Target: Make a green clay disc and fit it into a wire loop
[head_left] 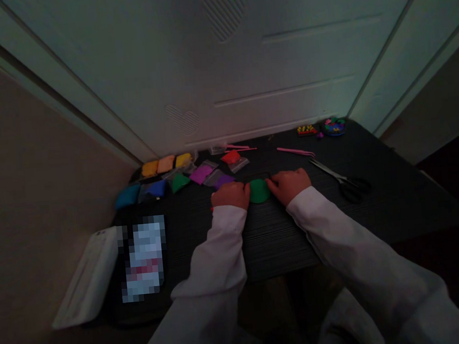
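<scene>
A flat, round green disc of what looks like soft clay (259, 191) lies between my two hands over the dark table. A thin outline behind the disc looks like the edge of a clear plate (259, 175). My left hand (231, 194) is closed at the left side of that plate, its thumb side close against the disc. At the right side my right hand (290, 185) is closed too, with thumb and finger by the disc's edge. The curled fingers hide most of the plate's sides. A small red bit shows beside my left wrist.
Clay bags, including a green bag (180, 182), a magenta bag (202, 173) and a red bag (233, 158), lie back left. Pink tweezers (295, 151) and scissors (340, 178) lie right. A blurred-out screen (145, 258) and white box (88, 280) are left. A panelled door (132, 68) rises behind.
</scene>
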Motion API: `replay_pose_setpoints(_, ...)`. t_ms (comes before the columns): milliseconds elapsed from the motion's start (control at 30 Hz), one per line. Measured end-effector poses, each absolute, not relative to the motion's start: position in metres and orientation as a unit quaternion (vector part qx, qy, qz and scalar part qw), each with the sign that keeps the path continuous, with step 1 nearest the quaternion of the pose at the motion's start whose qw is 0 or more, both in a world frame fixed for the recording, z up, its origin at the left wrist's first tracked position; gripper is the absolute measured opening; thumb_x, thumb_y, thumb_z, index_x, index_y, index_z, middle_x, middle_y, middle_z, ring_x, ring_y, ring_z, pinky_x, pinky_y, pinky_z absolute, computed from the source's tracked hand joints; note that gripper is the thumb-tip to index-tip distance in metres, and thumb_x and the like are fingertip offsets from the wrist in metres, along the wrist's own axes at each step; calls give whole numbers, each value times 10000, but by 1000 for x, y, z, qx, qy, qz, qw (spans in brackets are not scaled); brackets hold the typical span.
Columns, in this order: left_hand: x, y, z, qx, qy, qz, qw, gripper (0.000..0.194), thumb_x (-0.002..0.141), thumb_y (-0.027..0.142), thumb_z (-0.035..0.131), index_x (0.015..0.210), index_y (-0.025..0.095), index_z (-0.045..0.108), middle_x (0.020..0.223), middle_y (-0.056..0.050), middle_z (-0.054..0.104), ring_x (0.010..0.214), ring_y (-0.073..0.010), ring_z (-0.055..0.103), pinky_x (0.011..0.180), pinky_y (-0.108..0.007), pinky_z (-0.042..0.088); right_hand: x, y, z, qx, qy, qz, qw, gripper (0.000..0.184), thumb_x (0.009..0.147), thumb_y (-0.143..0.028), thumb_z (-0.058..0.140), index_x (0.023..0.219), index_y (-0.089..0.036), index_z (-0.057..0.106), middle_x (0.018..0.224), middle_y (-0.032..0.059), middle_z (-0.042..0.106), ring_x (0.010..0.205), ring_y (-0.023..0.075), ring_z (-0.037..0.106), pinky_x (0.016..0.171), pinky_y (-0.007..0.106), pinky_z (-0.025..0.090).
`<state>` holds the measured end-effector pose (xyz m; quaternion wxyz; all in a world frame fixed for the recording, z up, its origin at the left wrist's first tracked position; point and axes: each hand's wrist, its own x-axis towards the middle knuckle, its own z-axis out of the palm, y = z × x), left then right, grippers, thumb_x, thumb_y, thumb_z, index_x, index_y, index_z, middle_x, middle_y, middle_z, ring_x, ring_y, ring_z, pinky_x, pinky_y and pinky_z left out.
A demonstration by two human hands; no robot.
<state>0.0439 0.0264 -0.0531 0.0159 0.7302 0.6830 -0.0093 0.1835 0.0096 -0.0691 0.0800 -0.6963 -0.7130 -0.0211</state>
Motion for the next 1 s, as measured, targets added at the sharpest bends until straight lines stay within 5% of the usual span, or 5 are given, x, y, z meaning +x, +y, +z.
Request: replay_pose_setpoints(1000, 43, 21, -61, 727, 685, 40, -2, 364, 758, 427, 319, 775, 224, 622, 842, -45, 625, 793, -199, 550, 632, -308, 404, 180, 7, -75, -697, -707, -2, 122, 332, 793, -421, 300, 804, -219, 563, 840, 34, 615, 804, 182, 545, 677, 327, 273)
